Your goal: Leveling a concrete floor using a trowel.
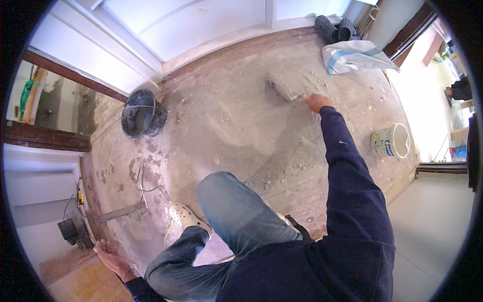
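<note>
My right hand [319, 102] is closed around the handle of a trowel [285, 92]. Its blade lies tilted in a spread of grey powdery mix [241, 123] on the floor, pointing to the left. My right arm reaches far forward over the mix. At the lower left, my left hand [111, 255] is held out to the side with its fingers apart and nothing visible in it. Near its fingertips, against the wall, stands a dark object with a black block-shaped part [69, 230], whose kind I cannot make out.
A black bucket [144, 114] with grey contents stands at the left. A white tub [390, 141] is at the right. At the far right lie a woven sack [354, 56] and dark shoes [327, 29]. A thin cable [139, 186] crosses the floor near my foot.
</note>
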A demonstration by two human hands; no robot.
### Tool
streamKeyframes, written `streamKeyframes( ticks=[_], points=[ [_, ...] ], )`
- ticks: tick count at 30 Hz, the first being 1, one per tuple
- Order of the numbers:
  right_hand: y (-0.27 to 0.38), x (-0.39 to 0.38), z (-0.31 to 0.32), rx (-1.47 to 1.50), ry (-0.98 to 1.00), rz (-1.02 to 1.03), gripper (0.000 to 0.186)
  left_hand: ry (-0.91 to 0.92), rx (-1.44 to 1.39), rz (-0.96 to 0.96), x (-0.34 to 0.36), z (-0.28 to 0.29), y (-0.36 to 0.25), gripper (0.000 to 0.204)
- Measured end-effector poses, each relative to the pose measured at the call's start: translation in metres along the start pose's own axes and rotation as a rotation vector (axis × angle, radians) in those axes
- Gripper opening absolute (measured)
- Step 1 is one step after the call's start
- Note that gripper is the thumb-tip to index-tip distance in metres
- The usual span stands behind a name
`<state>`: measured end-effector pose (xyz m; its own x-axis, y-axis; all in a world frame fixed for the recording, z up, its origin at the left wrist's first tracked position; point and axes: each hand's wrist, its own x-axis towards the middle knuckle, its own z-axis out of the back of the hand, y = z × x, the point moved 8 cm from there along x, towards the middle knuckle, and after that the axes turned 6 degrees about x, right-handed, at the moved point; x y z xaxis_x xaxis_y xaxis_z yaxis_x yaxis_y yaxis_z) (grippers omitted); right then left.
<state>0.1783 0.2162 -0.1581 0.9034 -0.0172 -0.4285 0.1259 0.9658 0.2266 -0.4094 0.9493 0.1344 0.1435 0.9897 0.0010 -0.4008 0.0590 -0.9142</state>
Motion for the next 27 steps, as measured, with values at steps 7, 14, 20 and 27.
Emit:
streamKeyframes(
  ticks=[7, 14, 20, 27],
  points=[
    [-0.010, -0.002, 0.033, 0.013, -0.008, -0.117, 0.064, 0.000, 0.075, -0.042, -0.006, 0.001, -0.002, 0.063],
    [-0.020, 0.025, 0.006, 0.095, -0.057, -0.175, 0.065, 0.007, 0.071, -0.040, -0.005, 0.003, -0.002, 0.063],
    [-0.029, 0.012, -0.024, 0.179, -0.056, -0.069, 0.073, 0.070, 0.052, -0.067, 0.002, -0.017, -0.004, 0.062],
    [-0.108, -0.026, -0.042, 0.276, -0.054, 0.020, 0.075, 0.222, 0.097, -0.122, -0.010, -0.074, -0.014, 0.064]
  ],
)
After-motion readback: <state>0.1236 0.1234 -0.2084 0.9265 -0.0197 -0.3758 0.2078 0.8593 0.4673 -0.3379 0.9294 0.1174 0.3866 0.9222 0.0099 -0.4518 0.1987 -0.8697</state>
